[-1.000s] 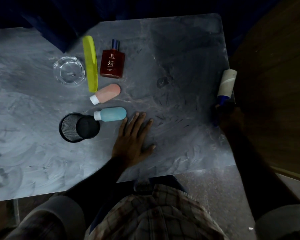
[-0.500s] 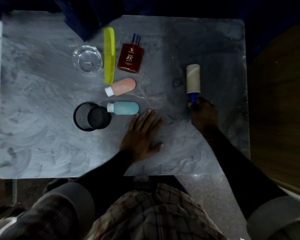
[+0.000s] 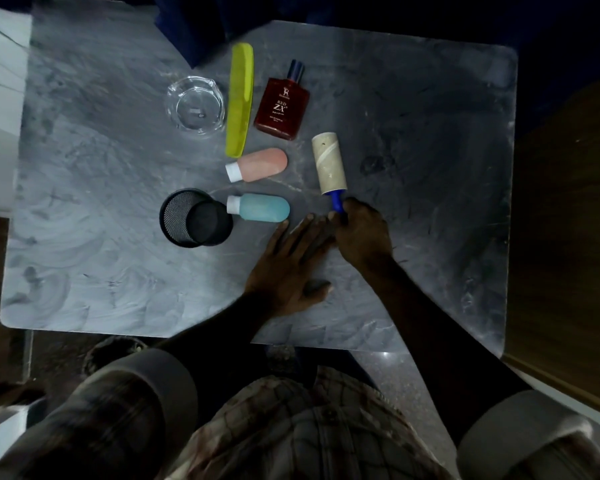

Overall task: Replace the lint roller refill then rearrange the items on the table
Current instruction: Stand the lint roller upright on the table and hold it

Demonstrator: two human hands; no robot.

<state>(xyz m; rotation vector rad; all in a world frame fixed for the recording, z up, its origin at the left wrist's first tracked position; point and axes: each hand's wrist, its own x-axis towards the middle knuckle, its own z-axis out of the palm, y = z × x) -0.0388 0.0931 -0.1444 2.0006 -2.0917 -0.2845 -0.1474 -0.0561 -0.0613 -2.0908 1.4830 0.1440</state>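
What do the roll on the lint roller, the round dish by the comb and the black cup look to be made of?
Roll on the lint roller: bare matte cardboard, tan with a spiral seam, no sheets visible. Round dish: clear glass, probably; the table shows through and its thick rim glints. Black cup, lying on its side: fine mesh, likely metal, with a solid dark base.

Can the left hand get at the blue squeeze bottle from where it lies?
Probably yes. The left hand lies flat on the table, its fingertips just short of the blue squeeze bottle, with bare tabletop between them.
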